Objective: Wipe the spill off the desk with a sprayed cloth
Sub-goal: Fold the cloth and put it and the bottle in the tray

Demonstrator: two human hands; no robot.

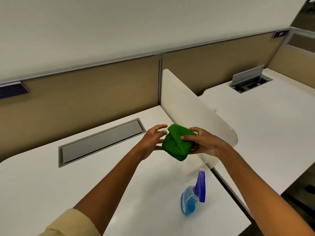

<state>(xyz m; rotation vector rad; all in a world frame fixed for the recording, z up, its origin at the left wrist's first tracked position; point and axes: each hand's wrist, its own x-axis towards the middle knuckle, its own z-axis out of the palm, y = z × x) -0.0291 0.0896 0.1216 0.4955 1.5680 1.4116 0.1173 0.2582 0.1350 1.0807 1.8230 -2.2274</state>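
At the far left edge of the frame a dark blue label (12, 90) hangs from the rail of the tan partition (85, 92). Low in the left corner a beige sleeve (68, 223) covers the person's left upper arm. In the white counter (42, 184), left of centre, a grey cable hatch (100, 142) lies closed and flush with the surface.

Near the middle of the frame the left hand (153, 138) is held above the counter, its fingers (160, 127) spread and loosely curled, with the thumb and palm against the left side of the green cloth (175, 143); it cradles the cloth more than it clamps it. The cloth is folded into a thick wad, off the counter, between both hands. The right hand (204, 143) grips it from the right, thumb pressed on the top fold and the other fingers wrapped underneath.

Below the cloth, in the lower centre-right of the frame, a spray bottle (192, 200) of blue liquid with a blue trigger head stands on the counter, apart from both hands. No spill can be made out on the white surface.

Right of the hands a white divider panel (184, 103) separates this counter from the neighbouring desk (264, 125), whose cable hatch (248, 80) stands open in the upper right.
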